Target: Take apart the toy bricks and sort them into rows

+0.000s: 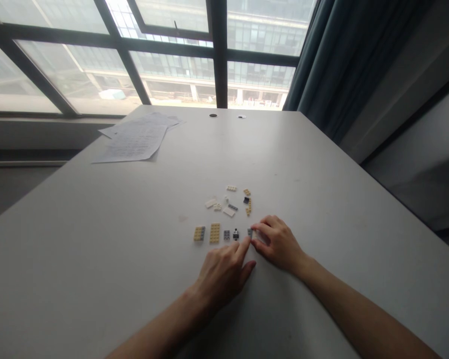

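Note:
My right hand (279,242) curls with thumb and fingers around a small grey and white toy building brick piece (250,233) on the table, partly hidden by the fingers. My left hand (226,267) has its index finger stretched to the near edge of that piece, its thumb apart and nothing held. Left of them, in a row, lie a tan and grey plate (199,234), a tan plate (214,233), a small grey plate (226,235) and a small black, white and grey part (235,234).
Beyond the row lie loose pieces: a white flat tile (229,212), a long dark grey piece (232,207), a white studded strip (231,188), a black piece (246,200) and tan pieces (247,192). Papers (134,142) rest at the white table's (97,259) far left, before the window.

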A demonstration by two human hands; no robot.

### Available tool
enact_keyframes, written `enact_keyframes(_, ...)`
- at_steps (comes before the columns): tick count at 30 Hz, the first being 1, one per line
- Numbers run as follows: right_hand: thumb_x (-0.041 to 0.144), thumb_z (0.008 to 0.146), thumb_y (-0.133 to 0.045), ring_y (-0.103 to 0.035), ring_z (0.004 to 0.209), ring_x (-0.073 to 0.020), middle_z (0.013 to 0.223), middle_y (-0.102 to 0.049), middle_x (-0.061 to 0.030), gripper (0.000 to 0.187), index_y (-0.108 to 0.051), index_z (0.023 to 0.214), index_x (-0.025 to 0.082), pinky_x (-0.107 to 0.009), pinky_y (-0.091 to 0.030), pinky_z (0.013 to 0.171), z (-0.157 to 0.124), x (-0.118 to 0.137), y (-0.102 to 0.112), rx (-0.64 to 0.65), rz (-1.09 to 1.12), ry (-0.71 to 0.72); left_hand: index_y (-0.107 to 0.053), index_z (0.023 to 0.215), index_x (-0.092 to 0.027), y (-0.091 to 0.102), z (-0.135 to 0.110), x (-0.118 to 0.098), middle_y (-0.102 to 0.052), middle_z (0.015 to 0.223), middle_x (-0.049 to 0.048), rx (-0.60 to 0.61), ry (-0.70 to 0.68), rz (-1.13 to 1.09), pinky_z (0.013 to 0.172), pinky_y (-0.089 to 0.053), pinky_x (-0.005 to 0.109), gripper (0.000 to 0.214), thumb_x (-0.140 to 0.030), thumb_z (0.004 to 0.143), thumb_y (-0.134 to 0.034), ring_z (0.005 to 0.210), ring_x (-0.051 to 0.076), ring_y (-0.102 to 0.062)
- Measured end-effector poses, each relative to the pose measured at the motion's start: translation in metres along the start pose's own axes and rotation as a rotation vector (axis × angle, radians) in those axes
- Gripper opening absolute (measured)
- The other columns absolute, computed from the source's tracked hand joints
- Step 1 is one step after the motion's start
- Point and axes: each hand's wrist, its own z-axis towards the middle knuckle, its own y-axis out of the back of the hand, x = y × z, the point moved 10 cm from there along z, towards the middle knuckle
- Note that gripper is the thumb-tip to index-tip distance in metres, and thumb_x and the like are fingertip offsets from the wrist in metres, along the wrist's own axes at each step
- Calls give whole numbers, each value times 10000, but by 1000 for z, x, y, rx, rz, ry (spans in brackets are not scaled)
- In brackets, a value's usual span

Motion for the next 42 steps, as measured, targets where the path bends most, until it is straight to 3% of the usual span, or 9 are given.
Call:
enact_keyframes(4, 272, 825, -659, -529, 929, -224, 973, -603, -64, 240, -674, 1056, 211, -372, -449, 870, 1, 2, 0, 1, -13, -1, -512, 1212, -183, 12, -4, -2, -694, 921, 59, -155, -64, -28, 626, -481, 284, 317, -335, 937, -471, 755, 200, -668)
enact_keyframes(8, 272, 825, -653, -531, 926, -221, 970, -601, -64, 237, -674, 1051, 207, -370, -450, 868, 1, 2, -1, -2, -12, -8, -612, 949, -212, 49, -5, 5, -650, 742, 9, -383, -88, -8, 572, -425, 255, 191, -310, 951, -448, 626, 156, -620)
enact_keyframes(10, 275, 822, -656, -531, 925, -220, 969, -600, -62, 239, -675, 1052, 213, -369, -450, 865, 2, 2, -2, 2, -10, -7, -627, 916, -218, 68, 4, 20, -644, 757, 9, -406, -2, 23, 578, -417, 254, 195, -319, 944, -463, 638, 153, -618)
enact_keyframes(13, 285, 823, -656, -532, 925, -222, 972, -601, -63, 243, -675, 1056, 218, -373, -451, 863, 2, 1, -3, 6, -15, 2, -635, 991, -214, 80, 30, 45, -652, 939, 45, -286, 178, 113, 601, -432, 273, 229, -389, 913, -509, 739, 190, -645)
enact_keyframes(18, 289, 819, -663, -539, 924, -221, 973, -604, -68, 255, -670, 1063, 215, -372, -459, 860, 3, 1, -3, 6, -14, 11, -660, 977, -140, 69, 68, 69, -616, 1013, 122, -80, 349, 225, 692, -482, 349, 433, -528, 866, -505, 870, 277, -655)
enact_keyframes(26, 295, 819, -670, -539, 932, -220, 973, -605, -69, 259, -671, 1062, 204, -365, -455, 869, 4, 2, -4, -1, -15, 26, -696, 908, -116, 50, 89, 73, -650, 976, 148, -70, 353, 232, 692, -492, 362, 366, -403, 878, -471, 871, 292, -661)
enact_keyframes(31, 297, 816, -678, -539, 934, -220, 978, -608, -66, 267, -672, 1065, 202, -366, -451, 871, 5, 1, -4, -5, -9, 23, -696, 975, -175, 57, 87, 64, -666, 980, 87, -67, 256, 186, 727, -483, 334, 305, -392, 881, -505, 869, 244, -652)
enact_keyframes(35, 301, 818, -678, -538, 937, -221, 982, -609, -65, 268, -667, 1067, 201, -367, -453, 868, 4, 1, -4, -9, 1, 20, -680, 1043, -230, 63, 70, 39, -656, 937, 39, -71, 21, 73, 811, -458, 301, 260, -390, 852, -607, 928, 204, -603)
enact_keyframes(42, 318, 828, -672, -539, 927, -220, 965, -607, -64, 256, -673, 1059, 205, -367, -454, 860, 5, 2, -2, -11, -3, 19, -709, 976, -229, 42, 47, 18, -627, 900, 53, -3, -119, 81, 832, -439, 353, 191, -315, 808, -679, 921, 227, -551)
